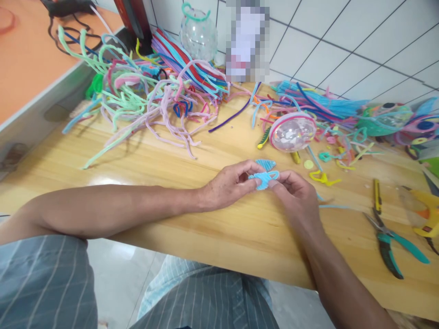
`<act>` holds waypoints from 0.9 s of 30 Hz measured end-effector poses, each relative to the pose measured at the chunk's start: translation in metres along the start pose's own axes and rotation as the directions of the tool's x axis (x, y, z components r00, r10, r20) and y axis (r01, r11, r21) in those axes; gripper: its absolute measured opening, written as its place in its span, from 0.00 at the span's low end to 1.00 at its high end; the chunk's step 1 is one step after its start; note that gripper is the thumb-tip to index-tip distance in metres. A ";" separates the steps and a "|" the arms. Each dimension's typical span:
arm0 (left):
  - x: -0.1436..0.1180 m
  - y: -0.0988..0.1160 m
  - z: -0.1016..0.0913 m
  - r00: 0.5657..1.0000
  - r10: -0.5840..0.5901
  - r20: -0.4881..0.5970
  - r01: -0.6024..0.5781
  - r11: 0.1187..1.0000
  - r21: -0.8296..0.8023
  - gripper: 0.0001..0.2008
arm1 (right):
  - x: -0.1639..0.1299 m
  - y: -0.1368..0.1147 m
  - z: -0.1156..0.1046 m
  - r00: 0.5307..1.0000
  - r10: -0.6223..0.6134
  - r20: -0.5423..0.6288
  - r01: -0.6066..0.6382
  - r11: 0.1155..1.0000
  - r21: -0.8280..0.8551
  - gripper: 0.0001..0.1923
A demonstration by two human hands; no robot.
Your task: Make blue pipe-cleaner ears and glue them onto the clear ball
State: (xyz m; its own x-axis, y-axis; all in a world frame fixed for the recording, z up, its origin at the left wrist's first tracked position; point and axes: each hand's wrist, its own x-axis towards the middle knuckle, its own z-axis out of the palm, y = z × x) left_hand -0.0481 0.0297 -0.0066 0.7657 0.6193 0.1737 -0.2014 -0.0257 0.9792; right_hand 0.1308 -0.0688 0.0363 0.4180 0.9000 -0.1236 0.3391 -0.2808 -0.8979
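Low over the wooden table point(178, 151), the left hand point(228, 185) and right hand point(295, 194) meet, both pinching a small light-blue pipe-cleaner shape point(264, 179) between thumbs and fingertips; just beyond it lies a second blue ribbed piece point(265, 164); teal-handled pliers point(391, 240) rest well off to the right; farther back sit a clear pink-rimmed ball point(292, 131) and a heap of tangled pipe cleaners point(144, 96).

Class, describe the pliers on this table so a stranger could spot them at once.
Start at the wooden table and go to its right end, past the person's right hand. The pliers lie flat near the front edge. Unlike the fuzzy craft stems around, they have teal handles and metal jaws.
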 end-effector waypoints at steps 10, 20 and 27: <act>0.000 0.007 0.000 0.999 -0.045 -0.004 0.045 0.998 -0.053 0.15 | -0.004 -0.002 0.005 0.991 -0.116 -0.063 0.111 0.991 -0.076 0.10; 0.000 0.007 0.001 0.998 -0.061 -0.001 0.061 0.995 -0.076 0.18 | -0.008 -0.005 0.008 0.984 -0.176 -0.027 0.173 0.980 -0.096 0.08; 0.002 0.007 0.000 0.998 -0.060 -0.003 0.059 0.994 -0.096 0.19 | -0.008 -0.002 0.007 0.979 -0.200 -0.051 0.198 0.979 -0.039 0.10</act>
State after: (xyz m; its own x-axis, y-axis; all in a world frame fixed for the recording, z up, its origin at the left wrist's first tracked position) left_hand -0.0482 0.0302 0.0007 0.7743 0.6224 0.1145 -0.2136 0.0867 0.9731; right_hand 0.1209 -0.0733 0.0359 0.3840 0.9199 0.0796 0.4477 -0.1100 -0.8874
